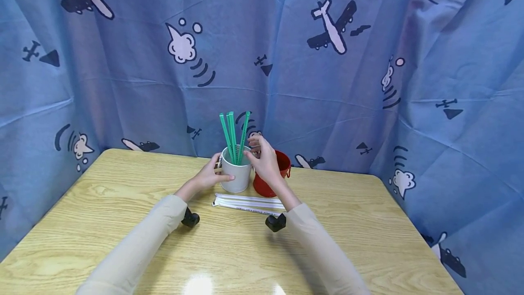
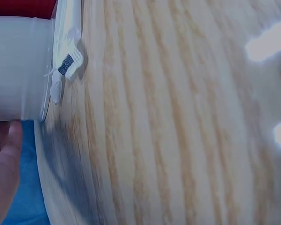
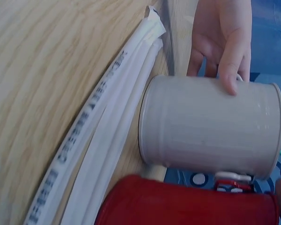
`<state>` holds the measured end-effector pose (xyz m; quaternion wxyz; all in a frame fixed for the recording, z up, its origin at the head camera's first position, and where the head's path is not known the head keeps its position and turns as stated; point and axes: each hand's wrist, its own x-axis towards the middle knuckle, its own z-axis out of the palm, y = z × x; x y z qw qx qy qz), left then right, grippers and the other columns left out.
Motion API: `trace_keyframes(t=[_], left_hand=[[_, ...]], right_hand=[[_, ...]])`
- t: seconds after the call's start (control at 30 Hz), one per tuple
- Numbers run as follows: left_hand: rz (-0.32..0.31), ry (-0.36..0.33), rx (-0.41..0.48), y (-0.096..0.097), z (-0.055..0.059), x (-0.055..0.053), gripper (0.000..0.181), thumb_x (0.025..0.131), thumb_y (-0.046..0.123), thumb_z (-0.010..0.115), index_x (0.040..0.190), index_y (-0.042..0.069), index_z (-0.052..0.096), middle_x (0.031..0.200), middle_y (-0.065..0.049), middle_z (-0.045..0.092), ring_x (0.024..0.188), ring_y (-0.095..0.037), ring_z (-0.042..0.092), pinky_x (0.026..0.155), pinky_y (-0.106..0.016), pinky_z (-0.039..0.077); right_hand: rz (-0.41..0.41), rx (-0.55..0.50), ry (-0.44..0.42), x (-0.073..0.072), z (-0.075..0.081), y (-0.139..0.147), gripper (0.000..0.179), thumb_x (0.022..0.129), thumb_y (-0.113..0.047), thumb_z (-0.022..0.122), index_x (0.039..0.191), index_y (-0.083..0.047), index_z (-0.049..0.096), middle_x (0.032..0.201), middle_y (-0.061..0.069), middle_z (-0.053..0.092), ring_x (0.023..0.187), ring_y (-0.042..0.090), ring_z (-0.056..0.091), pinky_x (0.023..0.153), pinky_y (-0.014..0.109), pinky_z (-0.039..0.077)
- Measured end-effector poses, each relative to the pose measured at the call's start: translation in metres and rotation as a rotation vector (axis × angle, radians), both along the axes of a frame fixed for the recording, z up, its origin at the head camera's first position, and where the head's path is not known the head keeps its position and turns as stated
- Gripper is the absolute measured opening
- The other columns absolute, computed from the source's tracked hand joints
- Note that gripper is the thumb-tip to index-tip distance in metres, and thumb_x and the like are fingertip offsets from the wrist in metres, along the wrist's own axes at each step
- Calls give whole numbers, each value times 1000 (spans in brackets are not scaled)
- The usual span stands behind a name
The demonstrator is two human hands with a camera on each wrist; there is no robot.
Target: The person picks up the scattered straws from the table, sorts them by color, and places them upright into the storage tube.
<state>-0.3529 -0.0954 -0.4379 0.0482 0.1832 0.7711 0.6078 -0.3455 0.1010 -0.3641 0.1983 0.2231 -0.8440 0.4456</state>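
A white metal pail [image 1: 236, 177] stands upright with several green-wrapped straws [image 1: 232, 136] leaning in it. My left hand [image 1: 208, 174] holds the pail from its left side, the thumb lying on the front wall; in the right wrist view the left hand [image 3: 227, 44] shows its thumb on the white pail [image 3: 208, 124]. Just right of the green straws, my right hand [image 1: 264, 160] is raised over the pails, thumb and fingers apart, and no straw shows between them. Behind that hand stands a red pail [image 1: 265, 186], partly hidden.
Several white paper-wrapped straws [image 1: 247, 201] lie on the wooden table [image 1: 196, 245] in front of the pails. A blue curtain [image 1: 229, 40] with airplane prints hangs behind the table and along its sides.
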Motion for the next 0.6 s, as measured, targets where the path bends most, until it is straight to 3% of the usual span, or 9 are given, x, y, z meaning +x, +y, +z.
trace_keyframes(t=[0.17, 0.3, 0.47, 0.6], left_hand=[[8, -8, -15, 1, 1, 1, 87, 86, 9, 70, 151, 3, 12, 154, -25, 20, 140, -47, 26, 115, -55, 30], [14, -16, -41, 1, 4, 2, 89, 86, 11, 71, 151, 3, 11, 154, -26, 20, 140, -47, 27, 114, -56, 32], [16, -36, -41, 0, 7, 4, 93, 85, 11, 71, 151, 2, 7, 154, -27, 19, 141, -46, 25, 116, -55, 29], [9, -54, -42, -1, 6, 6, 94, 86, 9, 69, 151, -1, 2, 151, -32, 20, 139, -48, 26, 117, -55, 27]], right_hand=[[11, 30, 69, 3, 1, 13, 36, 86, -6, 70, 120, -3, 57, 118, 17, 62, 107, 33, 59, 94, 50, 51], [-67, 63, 106, 5, 1, 23, 38, 84, -11, 73, 119, -5, 60, 117, 14, 64, 110, 28, 54, 95, 48, 49], [-186, 73, 59, 7, -5, 37, 44, 82, -21, 76, 122, -10, 61, 123, 9, 61, 118, 26, 46, 95, 47, 49], [-200, 55, 4, 8, -11, 49, 56, 80, -26, 78, 129, -10, 56, 132, 9, 56, 124, 26, 40, 97, 49, 49]])
